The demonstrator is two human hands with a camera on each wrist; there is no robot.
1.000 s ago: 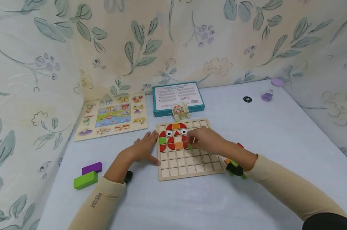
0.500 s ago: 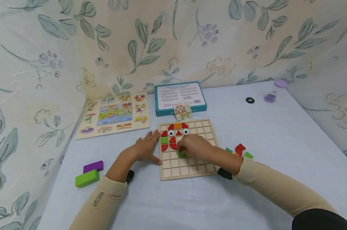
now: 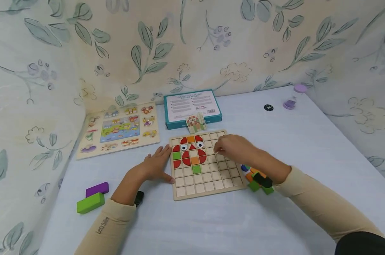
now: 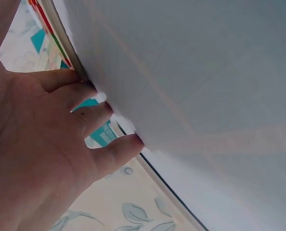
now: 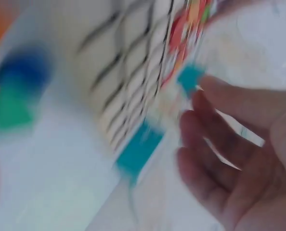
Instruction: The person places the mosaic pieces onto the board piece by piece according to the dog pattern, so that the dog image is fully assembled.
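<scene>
In the head view a wooden grid board [image 3: 211, 176] lies mid-table. Its upper left squares hold red, orange and green tiles, with two round eye tiles. A green square tile [image 3: 196, 169] sits below the lower orange one. My left hand [image 3: 154, 166] rests at the board's left edge with its fingers spread; in the left wrist view the fingertips [image 4: 102, 110] touch the cloth. My right hand [image 3: 235, 148] is over the board's upper right squares. Its fingers [image 5: 205, 168] are loosely bent with nothing between them in the blurred right wrist view.
Loose coloured tiles [image 3: 254, 186] lie right of the board, partly under my right wrist. A picture card [image 3: 195, 123] leans on a teal box [image 3: 176, 124]. Also around are a picture puzzle [image 3: 119, 129], a green block [image 3: 90, 203], a purple block [image 3: 97, 189] and a black disc [image 3: 269, 107].
My right hand put the green square tile in the grid below the orange one, let go of it, and moved right. My left hand has stayed at the board's edge.
</scene>
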